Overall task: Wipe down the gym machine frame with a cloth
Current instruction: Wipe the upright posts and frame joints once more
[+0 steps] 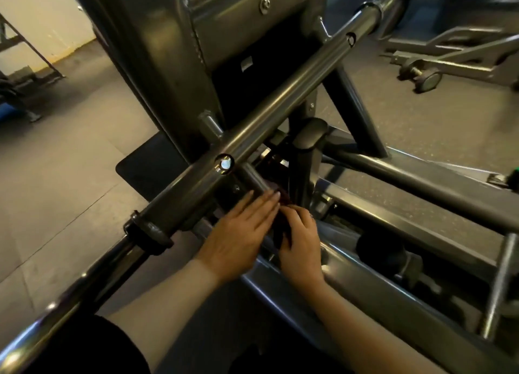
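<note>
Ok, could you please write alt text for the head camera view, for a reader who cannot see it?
Two bare hands meet low on a dark grey steel gym machine frame: the left hand lies with straight fingers, the right hand curls around a dark reddish cloth. A long grey metal bar crosses diagonally above them, over grey rubber floor.

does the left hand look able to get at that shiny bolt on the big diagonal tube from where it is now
Probably yes. The left hand lies flat just below the diagonal tube, and the bolt sits on the tube's near face, with nothing between them.
</note>
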Tool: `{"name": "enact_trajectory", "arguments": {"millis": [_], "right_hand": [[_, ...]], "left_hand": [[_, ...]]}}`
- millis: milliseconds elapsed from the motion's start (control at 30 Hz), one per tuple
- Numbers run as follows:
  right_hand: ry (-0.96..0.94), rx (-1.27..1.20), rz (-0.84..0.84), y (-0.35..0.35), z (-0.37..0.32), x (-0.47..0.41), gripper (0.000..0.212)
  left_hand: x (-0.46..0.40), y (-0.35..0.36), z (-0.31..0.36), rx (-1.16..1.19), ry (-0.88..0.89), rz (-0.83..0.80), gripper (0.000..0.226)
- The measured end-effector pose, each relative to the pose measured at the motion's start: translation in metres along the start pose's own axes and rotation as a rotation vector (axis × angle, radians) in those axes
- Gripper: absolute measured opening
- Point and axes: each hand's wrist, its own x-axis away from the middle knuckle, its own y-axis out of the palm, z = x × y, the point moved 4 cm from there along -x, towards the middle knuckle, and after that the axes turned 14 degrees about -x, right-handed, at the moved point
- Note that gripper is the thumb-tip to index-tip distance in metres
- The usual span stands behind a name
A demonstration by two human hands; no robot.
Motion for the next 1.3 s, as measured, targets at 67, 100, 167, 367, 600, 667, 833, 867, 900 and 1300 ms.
{"name": "enact_trajectory", "arguments": {"millis": [67,100,167,367,600,667,833,867,900,1300], "right_hand": [[0.145,0.057,0.106,-0.016,0.032,0.022,0.054],[0.218,0.099,0.151,-0.025,0.048,0.029,0.055],[0.342,0.193,0.146,-0.041,0.077,0.037,0.058],[0.415,0.429,-0.175,-0.05,0.125,0.029,0.068],[0.4,0.426,-0.03,-0.04,0.116,0.021,0.063],[0.382,0.433,-0.006,-0.038,0.111,0.038,0.063],[0.418,0.407,-0.05,-0.038,0.108,0.057,0.057],[0.435,0.367,-0.042,-0.037,0.105,0.057,0.055],[0.448,0.31,-0.025,-0.034,0.102,0.057,0.051],[0.469,-0.161,0.086,-0.03,0.084,0.021,0.029]], "left_hand": [[0.002,0.023,0.029,0.015,0.035,-0.149,0.081],[0.002,0.032,0.04,0.0,0.043,-0.197,0.084],[-0.001,0.043,0.05,-0.02,0.042,-0.223,0.085],[-0.003,0.058,0.067,-0.06,0.026,-0.351,0.079],[-0.003,0.059,0.074,-0.019,-0.06,-0.35,0.078],[-0.005,0.061,0.076,0.021,-0.072,-0.312,0.077],[0.013,0.067,0.085,0.606,-0.353,0.002,0.046],[0.021,0.072,0.09,0.762,-0.46,-0.02,0.033],[0.028,0.076,0.096,0.915,-0.581,-0.076,0.024],[0.018,0.124,0.096,1.663,-1.514,-0.16,0.035]]}}
